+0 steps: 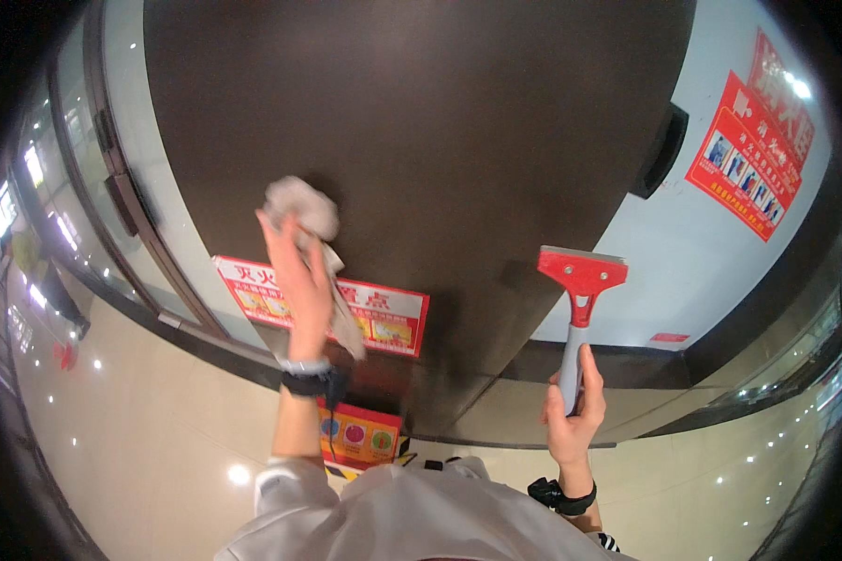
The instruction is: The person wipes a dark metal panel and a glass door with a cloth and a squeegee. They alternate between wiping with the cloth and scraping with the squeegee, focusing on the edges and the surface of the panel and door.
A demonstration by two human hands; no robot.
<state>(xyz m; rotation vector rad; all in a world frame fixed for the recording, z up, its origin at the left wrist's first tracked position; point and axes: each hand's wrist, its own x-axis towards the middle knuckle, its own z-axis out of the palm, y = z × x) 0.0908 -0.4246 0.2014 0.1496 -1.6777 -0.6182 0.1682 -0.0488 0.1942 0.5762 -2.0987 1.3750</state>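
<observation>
My left hand holds a whitish cloth against or just in front of a dark wall panel; part of the cloth hangs down past the wrist. Behind that hand, a red and white fire extinguisher sign is fixed low on the panel and is partly covered. On the right, my right hand grips the grey handle of a red-headed scraper, its wide blade edge pointing up, before the border of the dark panel and a pale panel.
A red fire hydrant notice is on the pale panel at right, near a black handle. Glass doors stand at left. Below the dark panel is a red box with coloured pictures, above a glossy tiled floor.
</observation>
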